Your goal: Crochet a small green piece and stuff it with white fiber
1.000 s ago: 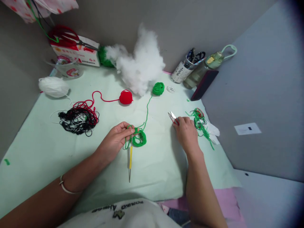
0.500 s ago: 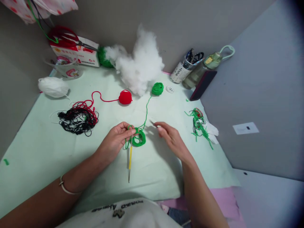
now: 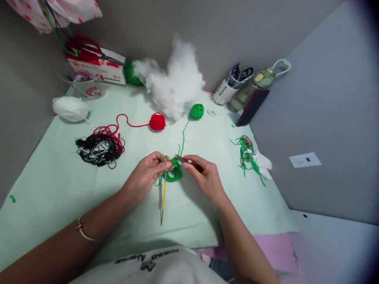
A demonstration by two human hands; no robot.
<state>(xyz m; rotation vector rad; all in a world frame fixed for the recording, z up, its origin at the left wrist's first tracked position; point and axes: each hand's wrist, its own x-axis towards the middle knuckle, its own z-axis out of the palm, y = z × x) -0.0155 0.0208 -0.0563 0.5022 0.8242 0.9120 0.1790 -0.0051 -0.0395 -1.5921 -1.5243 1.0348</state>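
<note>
My left hand (image 3: 145, 174) pinches a small green crochet piece (image 3: 173, 172) at the middle of the pale green mat (image 3: 53, 185). A yellow-handled crochet hook (image 3: 162, 199) hangs down from the piece. My right hand (image 3: 205, 176) grips small metal thread snips (image 3: 180, 159), their blades touching the green strand just above the piece. That strand (image 3: 184, 136) runs up to a green yarn ball (image 3: 196, 111).
A red yarn ball (image 3: 157, 121), a black and red yarn tangle (image 3: 100, 146) and white yarn (image 3: 70, 108) lie to the left. White stuffing (image 3: 174, 85), a box with scissors (image 3: 97, 65), a pen cup (image 3: 229, 83) and a bottle (image 3: 251, 85) stand at the back. Green scraps (image 3: 248, 154) lie right.
My right hand picked up the snips from beside the green scraps and carried them left to the strand by the crochet piece. My left hand stayed on the piece.
</note>
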